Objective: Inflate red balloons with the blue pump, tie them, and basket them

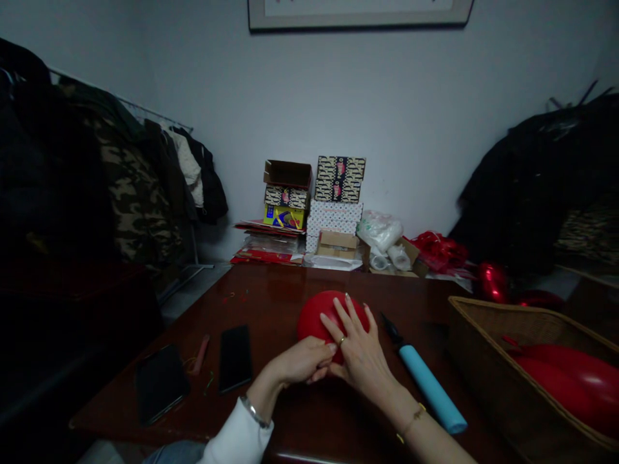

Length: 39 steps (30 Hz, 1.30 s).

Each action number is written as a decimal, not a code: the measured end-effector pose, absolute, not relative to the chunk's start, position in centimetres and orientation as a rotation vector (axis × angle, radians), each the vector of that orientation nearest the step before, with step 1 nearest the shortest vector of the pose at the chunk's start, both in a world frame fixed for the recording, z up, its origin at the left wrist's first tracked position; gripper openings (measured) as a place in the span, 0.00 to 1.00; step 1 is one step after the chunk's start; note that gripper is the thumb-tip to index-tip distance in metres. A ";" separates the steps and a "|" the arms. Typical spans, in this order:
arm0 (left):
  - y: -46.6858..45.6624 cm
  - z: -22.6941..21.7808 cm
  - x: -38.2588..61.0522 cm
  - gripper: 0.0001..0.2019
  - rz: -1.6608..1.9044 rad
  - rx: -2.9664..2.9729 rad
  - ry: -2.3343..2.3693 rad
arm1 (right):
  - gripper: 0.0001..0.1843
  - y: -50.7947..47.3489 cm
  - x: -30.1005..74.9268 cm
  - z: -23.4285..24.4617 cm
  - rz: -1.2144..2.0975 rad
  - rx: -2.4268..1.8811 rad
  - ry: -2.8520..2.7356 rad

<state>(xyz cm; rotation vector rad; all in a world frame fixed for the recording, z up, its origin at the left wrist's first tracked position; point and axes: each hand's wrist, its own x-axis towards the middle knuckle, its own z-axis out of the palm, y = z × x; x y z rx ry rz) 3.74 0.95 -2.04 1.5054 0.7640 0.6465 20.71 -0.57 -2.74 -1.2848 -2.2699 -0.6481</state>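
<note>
A round, inflated red balloon [313, 313] is on the dark table in front of me. My left hand [309, 358] is closed at the balloon's near side, thumb and fingers pinched together. The neck that seems to be between them is hidden. My right hand [358, 345], with a ring on one finger, lies over the balloon's right side. Its fingers are stretched out and spread on the rubber, and its thumb is close to the left fingertips. To the right of this hand lies a light-blue hand pump [430, 386] with a black nozzle [391, 328].
A wicker basket [488, 351] with red balloons [575, 380] stands at the right. Two dark phone- or tablet-like devices [235, 357] [162, 383] and a small red stick [201, 354] lie left on the table [271, 290]. Boxes [334, 219] and plastic bags [382, 229] are stacked behind.
</note>
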 end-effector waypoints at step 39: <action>1.3 -2.4 3.9 0.13 1.758 2.593 1.488 | 0.27 -1.9 18.3 -3.9 -0.289 -1.220 -1.806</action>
